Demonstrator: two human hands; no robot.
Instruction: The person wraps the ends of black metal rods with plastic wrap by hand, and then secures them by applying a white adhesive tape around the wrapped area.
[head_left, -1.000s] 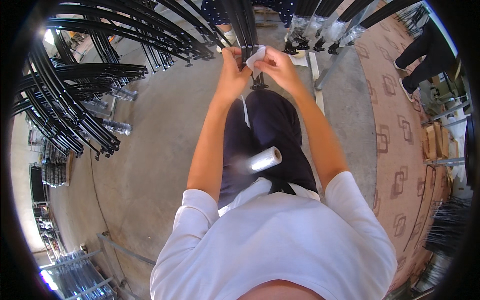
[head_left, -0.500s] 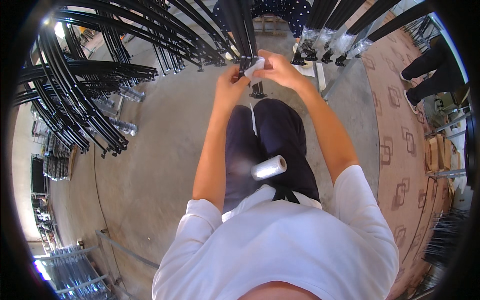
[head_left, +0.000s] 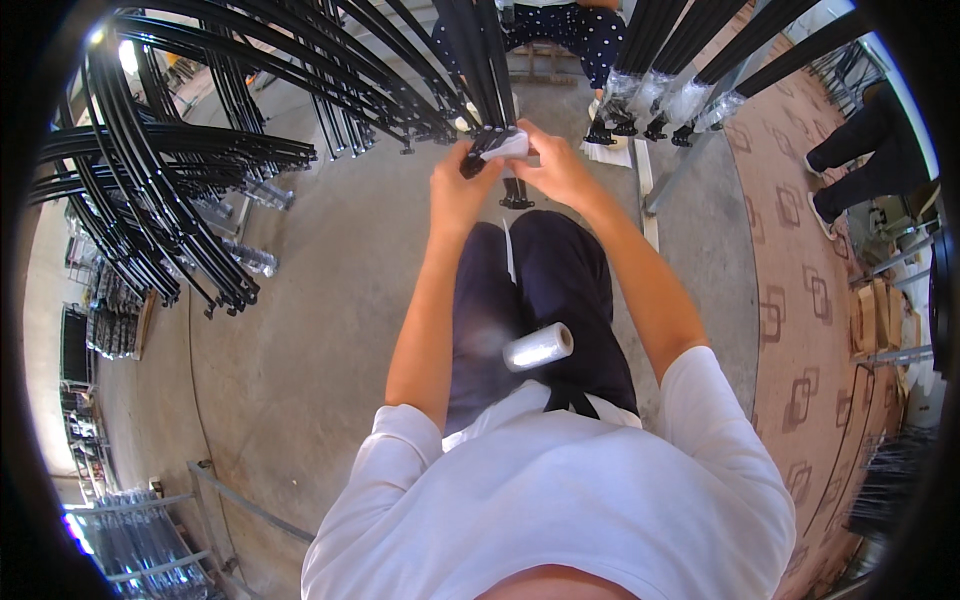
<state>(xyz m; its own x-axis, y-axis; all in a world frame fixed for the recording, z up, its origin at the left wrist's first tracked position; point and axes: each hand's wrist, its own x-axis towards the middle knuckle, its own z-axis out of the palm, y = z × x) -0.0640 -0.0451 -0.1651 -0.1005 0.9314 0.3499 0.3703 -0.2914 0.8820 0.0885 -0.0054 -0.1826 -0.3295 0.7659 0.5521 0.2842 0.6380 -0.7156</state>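
My left hand (head_left: pixel 458 200) is closed at the left side of a bundle of black metal tubes (head_left: pixel 486 75), its thumb and fingers on a thin white wrapping sheet (head_left: pixel 507 146). From the right, my right hand (head_left: pixel 560 172) pinches the same sheet, which lies across the tubes' lower part. The sheet looks soft and slightly translucent; fingers cover some of it. Another dark tube end with a flat bracket (head_left: pixel 516 196) hangs just below my hands. On my lap rests a roll of clear stretch film (head_left: pixel 538 347), apart from both hands.
Many curved black tubes (head_left: pixel 150 200) hang at the left. At the upper right, more tubes have film-wrapped ends (head_left: pixel 688 102). A person in dotted trousers (head_left: pixel 560 28) is opposite me; another in dark trousers (head_left: pixel 865 140) stands far right. A metal rail (head_left: pixel 250 495) is at lower left.
The white sheet has spread further across the tubes, and both hands have shifted slightly toward me. The person opposite shows more in view. The film roll still lies on my lap.
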